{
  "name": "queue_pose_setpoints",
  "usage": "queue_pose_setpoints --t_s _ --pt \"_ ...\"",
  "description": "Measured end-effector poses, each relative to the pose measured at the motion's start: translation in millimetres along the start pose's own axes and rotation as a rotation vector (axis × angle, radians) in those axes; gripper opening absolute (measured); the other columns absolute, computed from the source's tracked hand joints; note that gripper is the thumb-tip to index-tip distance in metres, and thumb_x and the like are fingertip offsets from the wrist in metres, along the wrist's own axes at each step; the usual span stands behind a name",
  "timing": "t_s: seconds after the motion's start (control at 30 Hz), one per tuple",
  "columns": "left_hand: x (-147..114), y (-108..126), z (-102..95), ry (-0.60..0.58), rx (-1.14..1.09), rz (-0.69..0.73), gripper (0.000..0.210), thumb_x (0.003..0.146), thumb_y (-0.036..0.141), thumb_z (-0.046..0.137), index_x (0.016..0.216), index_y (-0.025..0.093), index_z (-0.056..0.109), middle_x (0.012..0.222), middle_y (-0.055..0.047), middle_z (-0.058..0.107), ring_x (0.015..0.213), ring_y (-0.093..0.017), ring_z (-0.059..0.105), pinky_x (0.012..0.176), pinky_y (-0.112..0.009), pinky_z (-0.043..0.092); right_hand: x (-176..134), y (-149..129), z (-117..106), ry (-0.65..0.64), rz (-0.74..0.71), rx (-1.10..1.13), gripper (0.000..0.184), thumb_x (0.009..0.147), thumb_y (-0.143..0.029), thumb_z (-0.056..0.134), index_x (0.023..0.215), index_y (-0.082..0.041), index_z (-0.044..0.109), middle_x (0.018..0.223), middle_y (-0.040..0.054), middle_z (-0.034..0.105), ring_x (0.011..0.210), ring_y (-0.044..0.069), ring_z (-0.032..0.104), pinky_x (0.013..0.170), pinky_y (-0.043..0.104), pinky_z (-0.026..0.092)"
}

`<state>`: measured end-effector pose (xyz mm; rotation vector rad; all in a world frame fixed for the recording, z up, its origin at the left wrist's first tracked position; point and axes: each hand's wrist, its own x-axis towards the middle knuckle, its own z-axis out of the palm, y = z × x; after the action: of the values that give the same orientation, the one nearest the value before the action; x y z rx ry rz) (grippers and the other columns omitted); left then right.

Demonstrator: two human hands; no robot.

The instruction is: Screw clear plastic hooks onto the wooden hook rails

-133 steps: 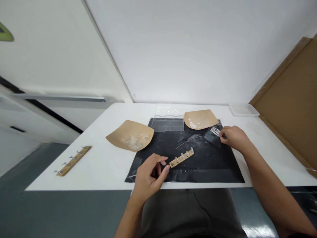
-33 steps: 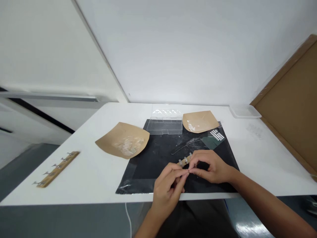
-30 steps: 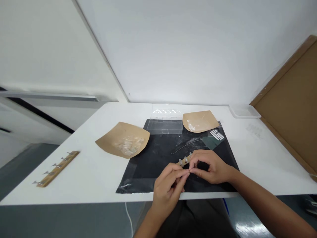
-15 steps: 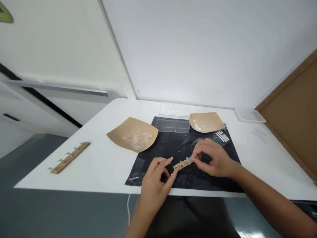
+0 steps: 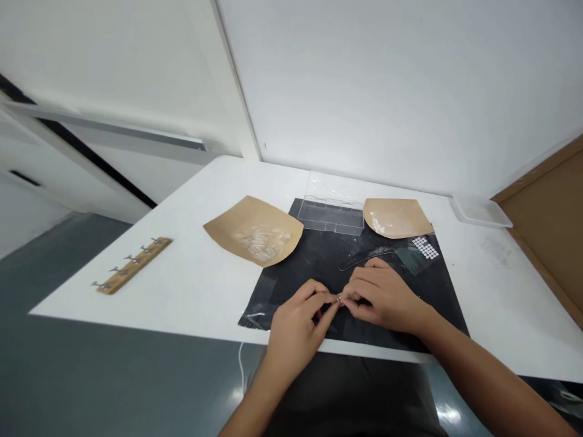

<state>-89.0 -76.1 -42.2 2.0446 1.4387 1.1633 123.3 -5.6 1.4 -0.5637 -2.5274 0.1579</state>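
Note:
My left hand [image 5: 298,325] is closed, its thumb and fingers pinched on a short wooden strip [image 5: 339,298] above the black mat [image 5: 291,303]. Only a small bit of the strip with a shiny spot shows between the fingertips. My right hand [image 5: 385,297] meets it there, fingers curled and pinched at the same spot. What exactly the right fingertips grip is hidden. Behind the right hand lie a thin dark curved strip [image 5: 364,258] and a clear sheet with rows of white round dots [image 5: 425,247].
A brown paper tray [image 5: 223,224] holds clear nail tips. Another brown tray [image 5: 405,212] has small white pieces. Between them stands an open clear plastic box [image 5: 330,215]. A wooden strip with metal posts [image 5: 134,265] lies left; a clear tray [image 5: 480,212] sits back right.
My hands have come together over the wooden strip, the left fingers moving right to the right fingertips. The strip is now mostly covered. The view has shifted slightly.

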Motion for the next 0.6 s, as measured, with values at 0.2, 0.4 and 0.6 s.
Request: queue_pose_setpoints --t_s 0.2,0.4,0.6 --pt "-0.3 -0.4 1.8 0.016 -0.04 -0.007 0.016 0.103 0.021 0.065 0.096 0.022 0.079 0.093 -0.003 0.07 0.073 -0.012 0.067 0.072 -0.024 0.054 4.4 -4.0 -0.8 0.019 -0.034 -0.044 0.017 0.104 -0.016 0.061 0.087 -0.02 0.061 0.075 -0.004 0.066 0.067 0.011 0.057 0.079 0.032 0.04" --pt "-0.8 -0.1 2.5 0.015 -0.013 -0.014 0.018 0.104 0.023 0.064 0.099 0.022 0.081 0.084 -0.001 0.065 0.069 -0.012 0.064 0.068 -0.024 0.052 5.3 -4.8 -2.7 -0.005 -0.018 -0.052 0.018 0.105 -0.017 0.059 0.087 -0.021 0.06 0.075 -0.0035 0.067 0.067 0.012 0.058 0.079 0.033 0.04" --pt "-1.7 -0.6 2.7 0.04 -0.006 0.004 0.017 0.103 0.023 0.066 0.097 0.021 0.082 0.08 0.0 0.066 0.065 -0.011 0.063 0.063 -0.023 0.05 3.4 -4.0 -2.0 -0.005 -0.012 -0.019 0.019 0.105 -0.017 0.06 0.087 -0.021 0.059 0.074 -0.0043 0.066 0.066 0.012 0.056 0.08 0.033 0.04"
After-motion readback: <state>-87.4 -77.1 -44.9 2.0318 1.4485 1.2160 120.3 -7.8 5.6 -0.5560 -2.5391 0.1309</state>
